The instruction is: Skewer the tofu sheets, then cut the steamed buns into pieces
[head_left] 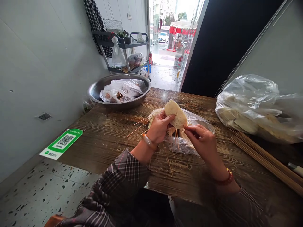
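A flat, pale oval piece of bread-like food [178, 115] is held up over the table. My left hand [159, 126] grips it from the left, with the thumb pressed on its face. At its lower right corner the fingertips of my right hand [201, 138] are pinched together; whatever they hold is too small to make out clearly. Behind and below my left hand, more pale pieces [155, 114] on thin wooden sticks [167, 157] lie on a clear plastic sheet [201, 122]. Several stick ends point left and toward me.
A metal basin [94, 91] holding a plastic bag stands at the table's back left. On the right are a clear bag of pale pieces [248, 107] and a bundle of long sticks [265, 157]. A green code card [62, 143] lies at the left edge.
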Available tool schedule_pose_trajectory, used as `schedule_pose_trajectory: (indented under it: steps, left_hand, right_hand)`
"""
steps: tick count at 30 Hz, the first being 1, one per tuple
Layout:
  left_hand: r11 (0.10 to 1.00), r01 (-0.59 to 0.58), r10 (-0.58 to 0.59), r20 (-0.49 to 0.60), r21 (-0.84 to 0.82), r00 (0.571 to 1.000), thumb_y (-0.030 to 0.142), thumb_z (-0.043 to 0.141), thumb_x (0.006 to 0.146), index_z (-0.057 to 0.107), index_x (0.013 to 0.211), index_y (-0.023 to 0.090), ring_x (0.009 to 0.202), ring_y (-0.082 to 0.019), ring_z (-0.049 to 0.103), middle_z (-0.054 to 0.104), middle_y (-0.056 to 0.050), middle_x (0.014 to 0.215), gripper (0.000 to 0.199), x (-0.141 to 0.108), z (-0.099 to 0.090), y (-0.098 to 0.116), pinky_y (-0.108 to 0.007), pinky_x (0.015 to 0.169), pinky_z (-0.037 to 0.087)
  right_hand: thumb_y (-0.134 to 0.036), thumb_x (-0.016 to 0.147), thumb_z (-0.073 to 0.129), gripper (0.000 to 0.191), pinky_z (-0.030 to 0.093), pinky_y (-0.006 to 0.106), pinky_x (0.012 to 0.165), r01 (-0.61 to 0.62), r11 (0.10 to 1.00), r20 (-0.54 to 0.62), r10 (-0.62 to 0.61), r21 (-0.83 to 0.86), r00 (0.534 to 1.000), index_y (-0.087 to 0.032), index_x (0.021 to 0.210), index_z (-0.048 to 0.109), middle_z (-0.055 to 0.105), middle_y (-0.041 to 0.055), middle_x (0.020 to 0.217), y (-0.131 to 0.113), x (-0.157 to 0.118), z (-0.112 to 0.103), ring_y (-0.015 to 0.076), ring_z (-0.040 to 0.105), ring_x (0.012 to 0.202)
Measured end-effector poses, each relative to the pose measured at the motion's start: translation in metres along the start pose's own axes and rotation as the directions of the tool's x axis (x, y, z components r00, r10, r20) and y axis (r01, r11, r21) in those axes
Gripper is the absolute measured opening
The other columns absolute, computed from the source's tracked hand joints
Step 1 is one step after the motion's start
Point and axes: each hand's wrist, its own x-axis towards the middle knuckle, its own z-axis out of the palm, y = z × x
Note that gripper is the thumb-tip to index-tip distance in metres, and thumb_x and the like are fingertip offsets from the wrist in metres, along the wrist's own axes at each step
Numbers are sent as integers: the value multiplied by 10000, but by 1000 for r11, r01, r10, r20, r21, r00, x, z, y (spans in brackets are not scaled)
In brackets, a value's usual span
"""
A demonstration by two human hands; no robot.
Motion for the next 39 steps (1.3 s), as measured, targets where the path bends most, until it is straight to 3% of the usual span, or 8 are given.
schedule_pose_trajectory:
  steps: [3,12,16,22,27,30,35,39]
  left_hand:
    - [998,-65,63,-57,-22,996,251,861,593,669,934,134,713,-125,652,717,-29,839,409,2,-2,7,-231,658,525]
    - [984,-169,175,-122,59,977,296,836,629,662,836,148,654,-95,592,667,-1,770,308,8,-9,10,-210,601,489]
    - [943,-234,270,-131,237,954,293,812,660,676,842,153,646,-99,570,638,7,742,266,9,-10,8,-213,597,470]
    - [760,-350,449,-52,547,892,220,748,718,757,822,185,724,-112,569,635,-20,880,110,8,-9,3,-210,647,468]
    - [745,-331,420,-21,579,907,222,733,733,768,849,198,749,-124,579,650,-26,908,123,6,-7,1,-219,676,478]
    - [788,-299,372,-28,539,928,245,733,740,748,861,180,748,-124,581,664,-27,883,139,6,-6,0,-216,663,473]
    - [935,-179,217,-93,307,972,301,781,688,701,860,145,680,-109,571,658,-7,774,246,6,-6,2,-220,631,464]
    - [989,-100,110,-84,108,990,359,825,637,682,864,143,705,-114,588,661,-9,807,345,6,-8,7,-243,660,498]
  right_hand:
    - [-295,928,618,151,515,298,641,15,1000,48,-16,14,999,-230,976,745,744,28,916,0,-1,0,148,650,703]
    - [-274,943,594,166,531,314,700,38,999,17,-38,14,999,-218,974,747,750,47,899,-2,-2,2,177,695,792]
    - [-281,956,575,187,526,326,714,43,998,26,-42,-46,999,-215,989,746,735,42,871,-1,-3,1,179,684,774]
    - [-305,968,543,215,504,321,644,63,983,34,-58,-170,998,-228,1000,741,698,38,808,-5,-4,-2,175,641,700]
    - [-296,967,540,215,524,334,687,62,985,20,-60,-161,998,-223,1002,739,720,51,854,-3,-3,-1,187,657,757]
    - [-298,963,553,206,531,340,696,61,987,-6,-62,-148,998,-213,976,740,730,52,857,-2,-3,0,190,667,752]
    - [-300,960,568,192,553,348,735,80,991,-13,-82,-112,997,-216,993,738,749,55,917,-2,-3,1,193,689,798]
    - [-308,955,586,182,559,345,741,77,993,-16,-79,-89,997,-229,1017,737,752,50,931,1,-4,3,191,695,812]
